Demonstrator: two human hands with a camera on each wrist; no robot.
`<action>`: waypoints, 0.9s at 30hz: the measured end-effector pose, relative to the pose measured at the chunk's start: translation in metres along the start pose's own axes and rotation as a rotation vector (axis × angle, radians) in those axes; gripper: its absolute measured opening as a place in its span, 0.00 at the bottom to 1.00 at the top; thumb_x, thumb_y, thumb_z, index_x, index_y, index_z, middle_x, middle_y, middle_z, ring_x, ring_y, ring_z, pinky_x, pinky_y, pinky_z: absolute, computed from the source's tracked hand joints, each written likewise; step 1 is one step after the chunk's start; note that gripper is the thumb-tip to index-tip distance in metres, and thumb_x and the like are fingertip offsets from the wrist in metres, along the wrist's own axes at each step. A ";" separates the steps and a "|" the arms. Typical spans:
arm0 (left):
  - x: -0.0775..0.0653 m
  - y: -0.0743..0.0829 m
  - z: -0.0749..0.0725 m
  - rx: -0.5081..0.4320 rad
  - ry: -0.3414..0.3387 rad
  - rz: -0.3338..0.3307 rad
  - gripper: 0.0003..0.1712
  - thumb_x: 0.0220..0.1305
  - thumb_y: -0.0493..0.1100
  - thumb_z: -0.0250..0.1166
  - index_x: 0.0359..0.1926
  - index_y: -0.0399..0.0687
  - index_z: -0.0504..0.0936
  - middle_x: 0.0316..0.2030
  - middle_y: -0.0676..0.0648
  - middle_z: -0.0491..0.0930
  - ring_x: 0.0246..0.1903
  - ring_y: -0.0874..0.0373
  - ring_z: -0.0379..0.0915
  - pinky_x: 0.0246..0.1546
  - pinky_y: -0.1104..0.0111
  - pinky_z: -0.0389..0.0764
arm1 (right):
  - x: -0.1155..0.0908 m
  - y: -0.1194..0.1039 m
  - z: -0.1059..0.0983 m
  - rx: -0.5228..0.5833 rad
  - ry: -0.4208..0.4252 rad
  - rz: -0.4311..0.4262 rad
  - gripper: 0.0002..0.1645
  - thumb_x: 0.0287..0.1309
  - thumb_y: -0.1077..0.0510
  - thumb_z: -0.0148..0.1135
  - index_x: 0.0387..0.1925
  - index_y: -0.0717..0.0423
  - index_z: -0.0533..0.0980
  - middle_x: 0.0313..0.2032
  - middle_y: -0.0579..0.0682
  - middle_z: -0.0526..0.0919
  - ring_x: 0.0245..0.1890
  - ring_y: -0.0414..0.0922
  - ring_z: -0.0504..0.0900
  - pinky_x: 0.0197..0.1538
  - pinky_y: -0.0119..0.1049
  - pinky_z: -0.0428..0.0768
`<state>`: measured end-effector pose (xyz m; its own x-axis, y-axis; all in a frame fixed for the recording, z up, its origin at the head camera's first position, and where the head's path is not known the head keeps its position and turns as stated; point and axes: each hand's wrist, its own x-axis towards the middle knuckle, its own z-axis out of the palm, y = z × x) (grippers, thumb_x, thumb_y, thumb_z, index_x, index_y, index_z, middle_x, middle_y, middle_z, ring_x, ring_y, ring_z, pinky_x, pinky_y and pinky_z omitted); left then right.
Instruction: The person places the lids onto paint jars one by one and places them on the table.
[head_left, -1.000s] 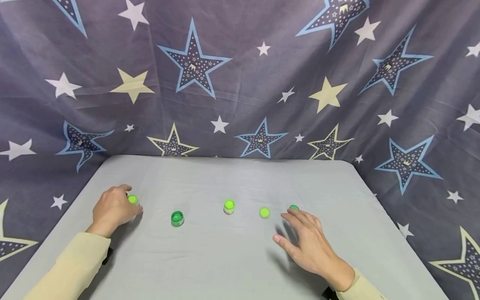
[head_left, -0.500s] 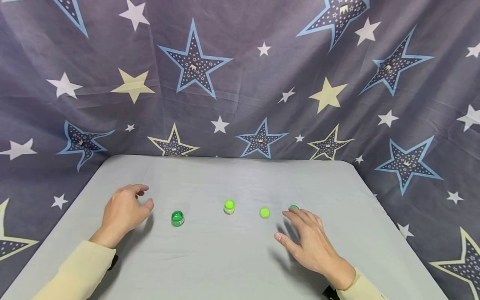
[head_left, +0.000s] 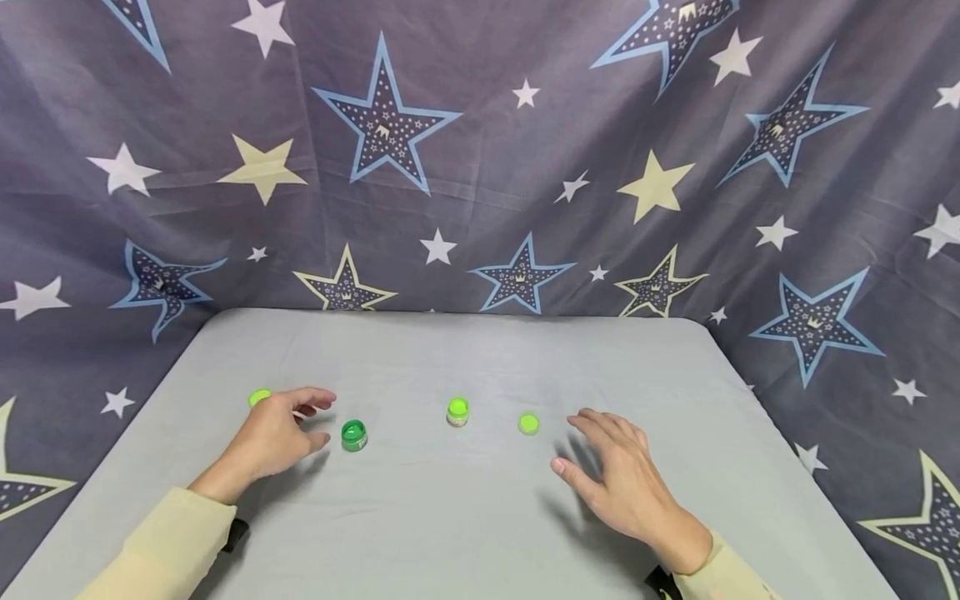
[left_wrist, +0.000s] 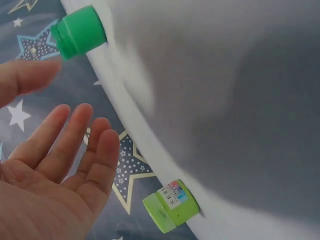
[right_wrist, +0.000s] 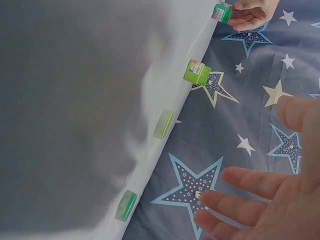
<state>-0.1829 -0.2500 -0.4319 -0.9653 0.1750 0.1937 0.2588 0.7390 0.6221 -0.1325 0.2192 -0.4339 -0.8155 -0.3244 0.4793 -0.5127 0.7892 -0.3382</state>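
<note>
My left hand [head_left: 276, 433] holds nothing; thumb and fingers stand apart just beside a lidless, round, dark-green plastic jar [head_left: 354, 436], upright on the grey cloth-covered table [head_left: 442, 525]. My right hand [head_left: 628, 485], fingers likewise parted, is near a flat, round, green lid [right_wrist: 126, 205].

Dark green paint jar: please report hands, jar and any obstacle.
Left hand empty, beside dark green paint jar. Right hand empty, away from it. Jar upright, uncapped. Nothing visible blocks left hand.
</note>
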 end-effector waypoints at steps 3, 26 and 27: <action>-0.002 0.001 0.004 0.006 -0.036 -0.032 0.36 0.45 0.37 0.83 0.58 0.37 0.82 0.48 0.42 0.86 0.47 0.42 0.79 0.46 0.53 0.79 | 0.000 0.000 0.000 0.005 0.001 0.000 0.34 0.61 0.41 0.71 0.61 0.55 0.78 0.61 0.57 0.80 0.64 0.59 0.74 0.65 0.58 0.63; 0.006 0.011 0.023 0.065 -0.132 -0.132 0.33 0.40 0.43 0.87 0.51 0.40 0.87 0.41 0.48 0.85 0.43 0.47 0.80 0.46 0.53 0.79 | 0.001 -0.001 0.000 0.013 0.006 0.016 0.33 0.61 0.41 0.71 0.61 0.55 0.79 0.61 0.56 0.80 0.64 0.58 0.73 0.65 0.57 0.63; 0.007 0.011 0.024 0.066 -0.131 -0.138 0.32 0.40 0.43 0.87 0.50 0.41 0.87 0.40 0.48 0.85 0.42 0.48 0.80 0.46 0.53 0.79 | 0.001 -0.001 0.000 0.013 0.007 0.016 0.33 0.61 0.41 0.71 0.61 0.55 0.79 0.61 0.56 0.80 0.64 0.58 0.73 0.65 0.57 0.63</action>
<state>-0.1872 -0.2249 -0.4416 -0.9889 0.1485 0.0069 0.1245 0.8021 0.5841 -0.1331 0.2185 -0.4329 -0.8215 -0.3081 0.4798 -0.5034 0.7871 -0.3564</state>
